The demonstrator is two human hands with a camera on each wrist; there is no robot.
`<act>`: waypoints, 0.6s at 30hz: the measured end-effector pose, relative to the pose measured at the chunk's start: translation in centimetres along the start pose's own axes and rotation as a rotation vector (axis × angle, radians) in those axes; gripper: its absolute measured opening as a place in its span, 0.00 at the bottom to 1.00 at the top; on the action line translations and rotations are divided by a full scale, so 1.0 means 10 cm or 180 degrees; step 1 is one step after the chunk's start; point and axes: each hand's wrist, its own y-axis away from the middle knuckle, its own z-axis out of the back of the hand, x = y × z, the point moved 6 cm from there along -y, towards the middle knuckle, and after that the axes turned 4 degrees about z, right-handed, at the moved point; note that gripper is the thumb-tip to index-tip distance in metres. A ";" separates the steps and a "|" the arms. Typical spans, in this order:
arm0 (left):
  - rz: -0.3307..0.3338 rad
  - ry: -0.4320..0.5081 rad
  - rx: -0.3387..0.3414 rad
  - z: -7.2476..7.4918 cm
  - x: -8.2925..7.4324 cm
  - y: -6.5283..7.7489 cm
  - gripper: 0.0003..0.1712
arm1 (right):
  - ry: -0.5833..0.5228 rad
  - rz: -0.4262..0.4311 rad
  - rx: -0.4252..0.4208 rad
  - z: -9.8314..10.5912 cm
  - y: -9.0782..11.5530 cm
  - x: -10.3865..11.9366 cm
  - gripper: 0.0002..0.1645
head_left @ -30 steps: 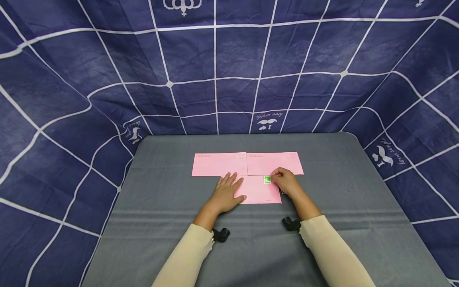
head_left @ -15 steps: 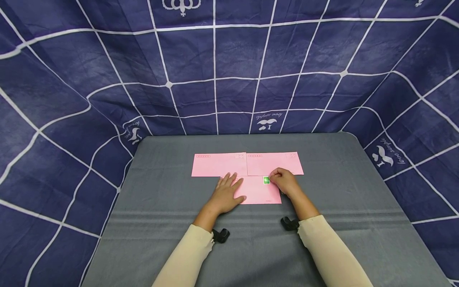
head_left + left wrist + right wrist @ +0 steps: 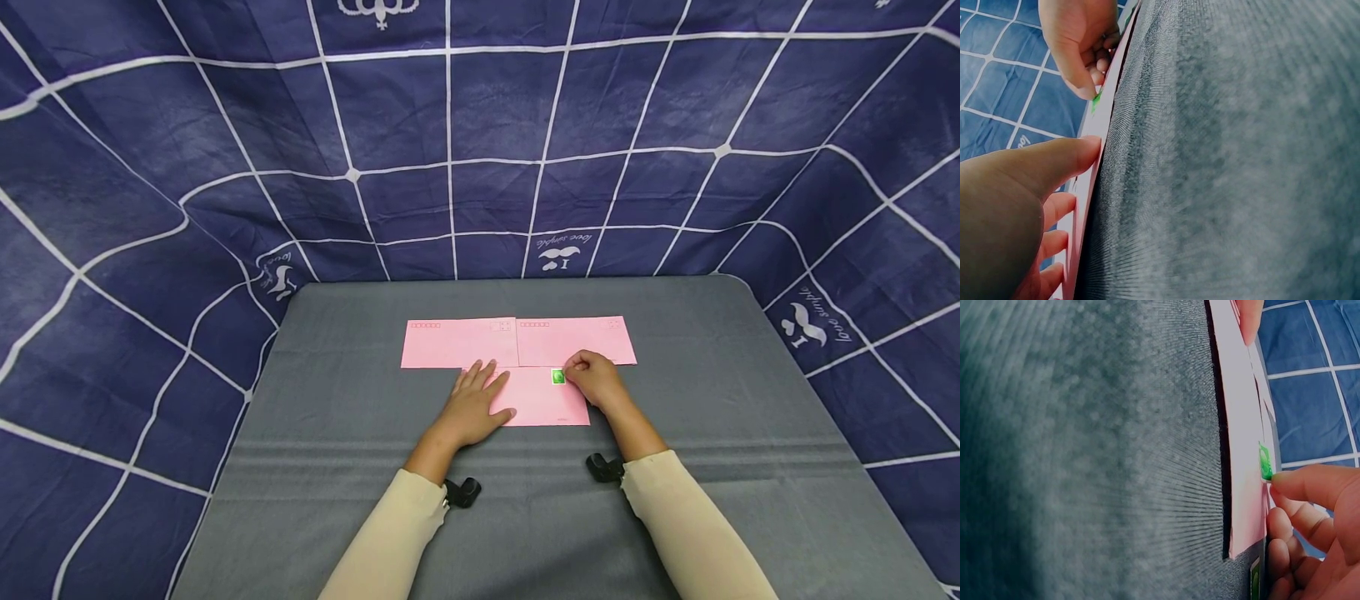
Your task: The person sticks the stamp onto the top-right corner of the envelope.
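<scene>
A pink envelope (image 3: 542, 404) lies nearest the person, below two others. My left hand (image 3: 471, 408) rests on its left part with fingers spread; the thumb shows near its front edge in the left wrist view. At the envelope's upper right corner is a small green stamp (image 3: 558, 377) with a white border. My right hand (image 3: 596, 379) pinches the stamp's right edge between thumb and index finger, the other fingers curled beneath. In the right wrist view, the stamp (image 3: 1265, 461) sits close over the envelope face, and a second green stamp (image 3: 1255, 579) lies on the table beyond the envelope's right end.
Two more pink envelopes, left (image 3: 459, 343) and right (image 3: 573, 337), lie side by side behind the first, printed with small boxes along their top edges. Grey cloth (image 3: 345, 375) covers the table. A blue curtain (image 3: 487, 200) with white grid lines surrounds its back and sides.
My right hand has shifted slightly left with the stamp over the last second, mostly in the first half. The left hand and the envelopes stay in place.
</scene>
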 end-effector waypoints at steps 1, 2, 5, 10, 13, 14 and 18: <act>0.0001 -0.0008 0.0000 0.00 0.01 0.00 0.41 | 0.0008 0.0001 -0.0007 0.00 0.00 0.00 0.06; 0.0002 -0.0017 0.0002 -0.01 0.01 0.00 0.42 | 0.0020 0.0011 -0.0013 0.00 0.00 0.01 0.06; 0.0000 -0.0037 -0.0005 0.00 0.01 0.00 0.42 | 0.0068 0.0034 -0.0034 -0.01 0.00 0.01 0.06; -0.0002 -0.0024 -0.0007 0.01 0.00 0.00 0.42 | 0.0192 0.0051 -0.0074 -0.01 -0.01 0.01 0.06; -0.0009 -0.0011 -0.0014 0.01 0.00 0.00 0.41 | 0.0252 0.0084 -0.0093 -0.01 -0.01 0.01 0.05; -0.0007 -0.0015 -0.0010 0.01 0.00 0.00 0.42 | 0.0272 0.0092 -0.0102 -0.01 0.00 0.01 0.05; -0.0016 0.0015 -0.0018 0.02 -0.01 0.01 0.42 | 0.0357 0.0095 -0.0118 -0.01 0.00 0.02 0.05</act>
